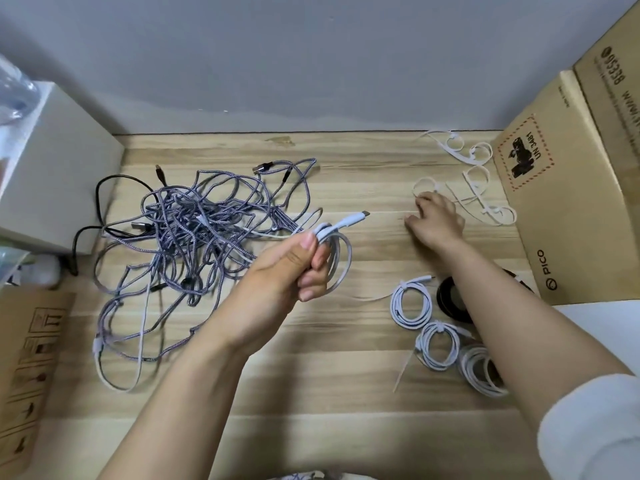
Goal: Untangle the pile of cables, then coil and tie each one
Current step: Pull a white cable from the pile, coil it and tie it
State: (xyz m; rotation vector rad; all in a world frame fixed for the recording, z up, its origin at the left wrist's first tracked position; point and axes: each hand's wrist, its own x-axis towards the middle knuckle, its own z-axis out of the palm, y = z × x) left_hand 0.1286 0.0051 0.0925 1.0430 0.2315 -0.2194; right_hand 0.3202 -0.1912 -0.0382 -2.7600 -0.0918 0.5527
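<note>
- Currently the left hand [294, 268] is fisted around a coiled white cable [334, 258], held above the middle of the wooden table [311, 393].
- Coil hangs below and right of the fist, loop roughly upright; the free plug end [358, 216] sticks out up and to the right, long axis on a shallow diagonal toward the far right.
- Right hand [438, 220] is further back on the right, palm down, fingers loosely spread and part curled; fingertips are on or just over the table at the near edge of the loose white ties [478, 188]. Can't tell if it has pinched one.
- Ties are scattered in curls near the far right corner, beside the cardboard box [561, 202].
- Tangled pile [194, 237] of grey braided cables sits on the left half of the table, well apart from the right hand; a black cable [100, 199] runs out of its left side.
- Three tied white coils [412, 303] lie in a row near the right forearm, next to a black roll [450, 299].
</note>
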